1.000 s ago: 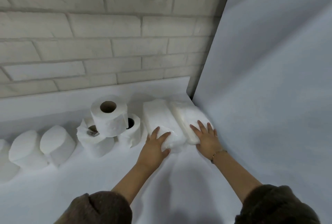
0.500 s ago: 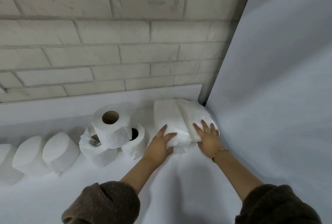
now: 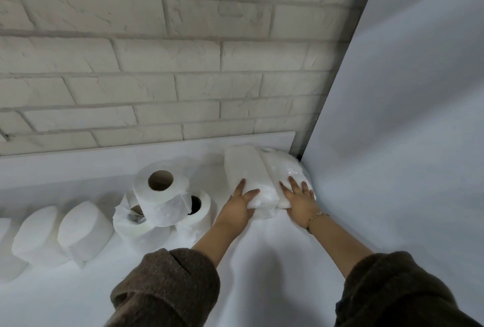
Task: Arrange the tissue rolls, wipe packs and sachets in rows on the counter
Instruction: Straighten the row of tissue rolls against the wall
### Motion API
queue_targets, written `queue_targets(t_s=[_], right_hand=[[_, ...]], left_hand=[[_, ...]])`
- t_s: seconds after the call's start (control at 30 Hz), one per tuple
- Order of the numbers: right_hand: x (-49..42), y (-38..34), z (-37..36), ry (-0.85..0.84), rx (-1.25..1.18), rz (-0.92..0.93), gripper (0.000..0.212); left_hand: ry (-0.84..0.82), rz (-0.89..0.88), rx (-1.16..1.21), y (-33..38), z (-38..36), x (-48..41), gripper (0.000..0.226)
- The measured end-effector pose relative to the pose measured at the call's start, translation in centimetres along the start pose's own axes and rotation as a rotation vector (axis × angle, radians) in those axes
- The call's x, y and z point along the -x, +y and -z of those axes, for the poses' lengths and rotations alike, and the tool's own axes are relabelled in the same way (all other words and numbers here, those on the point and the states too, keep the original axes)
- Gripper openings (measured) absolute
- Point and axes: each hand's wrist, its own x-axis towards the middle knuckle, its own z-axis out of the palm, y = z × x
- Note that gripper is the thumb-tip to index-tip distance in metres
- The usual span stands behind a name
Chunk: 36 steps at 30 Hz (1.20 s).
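Observation:
Two white plastic-wrapped packs lie side by side in the back right corner of the counter (image 3: 262,274). My left hand (image 3: 239,205) grips the near end of the left pack (image 3: 246,169), thumb underneath. My right hand (image 3: 300,199) presses flat on the right pack (image 3: 281,169), fingers spread. Left of the packs, an unwrapped tissue roll (image 3: 162,193) rests on top of two others (image 3: 136,227), (image 3: 197,215). Further left, wrapped rolls (image 3: 85,232), (image 3: 36,235) lie in a line.
A white brick wall (image 3: 157,64) rises behind a low white backsplash (image 3: 131,153). A pale panel (image 3: 406,117) closes off the right side, touching the right pack. Another wrapped roll (image 3: 5,250) is cut off at the left edge.
Both packs have slid back into the corner and now sit pressed together. My hands moved with them toward the wall. The rolls have not moved.

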Motion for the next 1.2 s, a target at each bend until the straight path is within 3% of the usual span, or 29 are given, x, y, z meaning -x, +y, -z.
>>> queue_targets(t_s=[0.4, 0.5, 0.6, 0.83, 1.07, 1.2], right_hand=[[0.9, -0.1, 0.9, -0.086, -0.021, -0.003, 0.087], [1.5, 0.0, 1.4, -0.074, -0.013, 0.002, 0.095], [2.5, -0.6, 2.1, -0.003, -0.010, -0.002, 0.100], [9.1, -5.7, 1.1, 0.199, -0.349, 0.076, 0.082], [15.3, -13.0, -3.5, 0.161, -0.422, 0.184, 0.074], [17.2, -17.3, -5.5, 0.189, -0.580, 0.207, 0.073]], left_hand=[[-0.051, -0.068, -0.023, -0.6, 0.6, -0.6, 0.055], [-0.080, -0.045, -0.073, -0.3, 1.1, -0.1, 0.071], [-0.008, -0.043, -0.023, 0.6, 1.8, 1.3, 0.081], [0.193, -0.056, 0.197, 0.7, 4.4, 12.4, 0.037], [0.414, 0.190, 0.325, -4.3, 5.8, 21.9, 0.027], [0.487, 0.301, 0.360, -7.3, 6.9, 24.4, 0.024]])
